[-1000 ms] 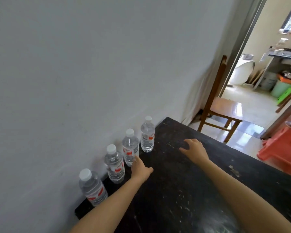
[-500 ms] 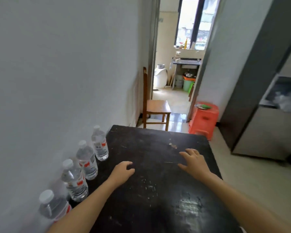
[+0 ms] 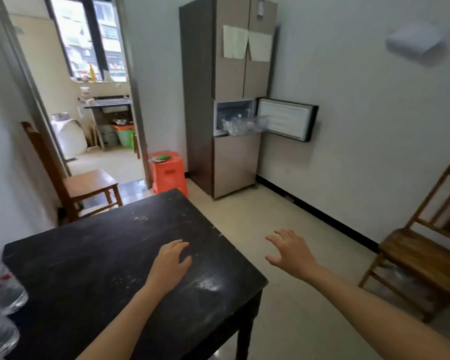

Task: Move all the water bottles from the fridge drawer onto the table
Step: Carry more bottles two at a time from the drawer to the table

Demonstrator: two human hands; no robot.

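A tall brown fridge stands against the far wall with its middle drawer pulled open; clear water bottles lie blurred inside it. The black table fills the lower left. Two water bottles with red labels show at its left edge, partly cut off. My left hand hovers over the table near its right side, fingers relaxed, holding nothing. My right hand is out past the table's right edge over the floor, fingers spread and empty.
An orange plastic stool stands left of the fridge by the doorway. One wooden chair sits behind the table at the left wall, another wooden chair at the right wall. Pale floor runs between table and fridge.
The view has swung right from the wall and the bottle row to the fridge. Both hands moved right with it; my right hand has left the tabletop.
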